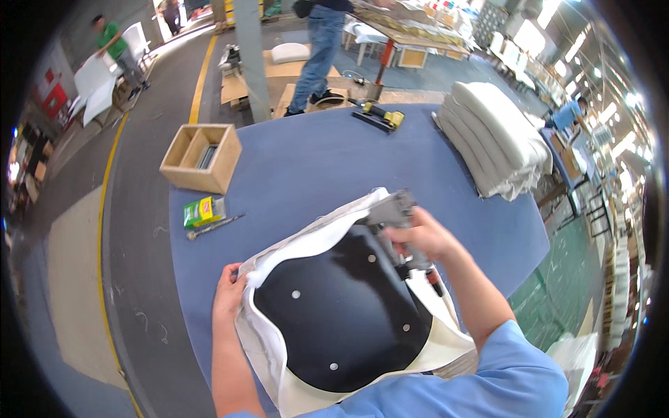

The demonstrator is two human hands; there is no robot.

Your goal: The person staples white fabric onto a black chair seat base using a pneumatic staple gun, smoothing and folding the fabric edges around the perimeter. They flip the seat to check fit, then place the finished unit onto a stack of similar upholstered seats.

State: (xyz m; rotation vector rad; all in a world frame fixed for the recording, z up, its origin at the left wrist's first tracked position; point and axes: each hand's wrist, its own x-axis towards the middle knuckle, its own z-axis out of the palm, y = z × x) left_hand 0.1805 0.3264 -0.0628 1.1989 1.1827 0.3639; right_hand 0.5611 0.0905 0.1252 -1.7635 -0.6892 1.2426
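Right grip [426, 237] wrapped round the grey handheld gun [390, 209], its outline blurred; left grip [228, 289] pinched on the left border of the white cover [306, 245]; and the black panel [341, 306] sits flat in that cover, at the near edge of the tabletop [300, 160], against the blue sleeve! Danger one, I'd say: the gun's nose is at the panel's far right edge, contact impossible to tell, and a slip could scuff that glossy face; danger two, the cover lies loose and wavy, so uneven tension from the left side could leave a pucker; danger three, only one hand steadies the piece, so a hard push might swivel it!

Now the surroundings; a wooden box [191, 176] with metal strips stands far left; a green-and-yellow carton [202, 211] and a slim metal tool [217, 226] lie nearer, likeliest to be bumped if the panel turns left; a yellow-and-black gun [383, 115] rests at the far edge; folded pale fabric [488, 139] towers at the right, limiting elbow room there!
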